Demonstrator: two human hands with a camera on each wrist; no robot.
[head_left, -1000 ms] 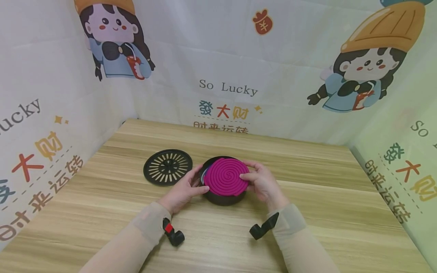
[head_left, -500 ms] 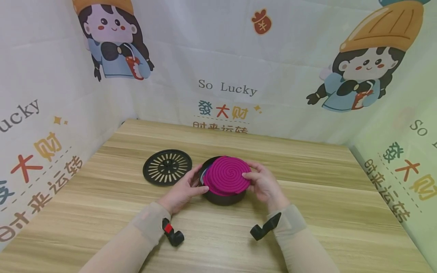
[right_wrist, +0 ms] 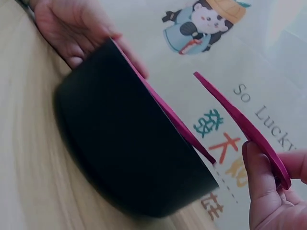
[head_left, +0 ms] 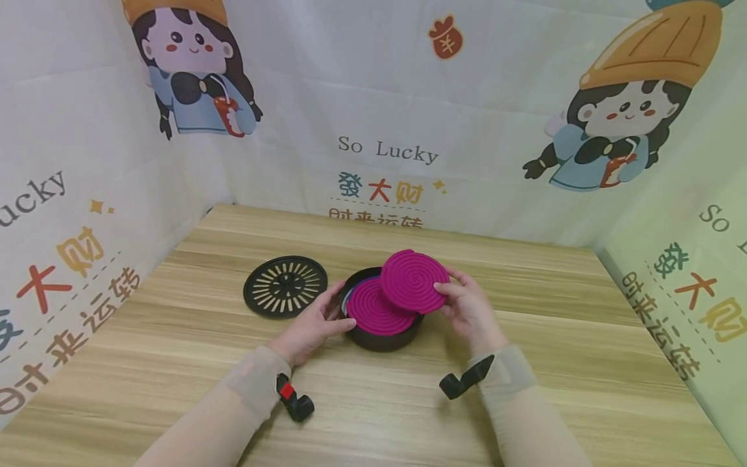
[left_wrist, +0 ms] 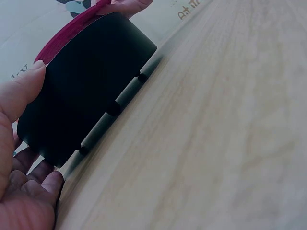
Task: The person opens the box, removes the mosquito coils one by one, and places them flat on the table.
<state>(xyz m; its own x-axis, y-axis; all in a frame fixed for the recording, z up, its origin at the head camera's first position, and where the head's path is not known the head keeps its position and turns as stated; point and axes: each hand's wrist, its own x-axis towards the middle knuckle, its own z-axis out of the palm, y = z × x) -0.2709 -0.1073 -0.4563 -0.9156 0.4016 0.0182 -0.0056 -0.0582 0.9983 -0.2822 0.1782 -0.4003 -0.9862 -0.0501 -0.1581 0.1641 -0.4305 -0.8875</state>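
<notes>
In the head view a round black mosquito coil box (head_left: 382, 341) stands in mid-table. One magenta mosquito coil (head_left: 373, 310) lies in its mouth, with a bluish-white edge showing at its left. My left hand (head_left: 310, 326) grips the box from the left, thumb at the rim, other fingers along the wall. Above the box's right side, my right hand (head_left: 469, 310) pinches a second magenta coil (head_left: 411, 279) by its right edge, tilted. In the right wrist view a gap separates this held coil (right_wrist: 240, 120) from the box (right_wrist: 124, 139).
To the left of the box lies a round black slotted lid (head_left: 287, 280), flat on the wooden table (head_left: 373, 408). Printed cloth (head_left: 496, 130) hangs around the table's back and sides. Small dark feet (left_wrist: 113, 108) show under the box.
My right hand has lifted the top coil up and to the right, off the one beneath, which now shows in the box. My left hand stays at the box.
</notes>
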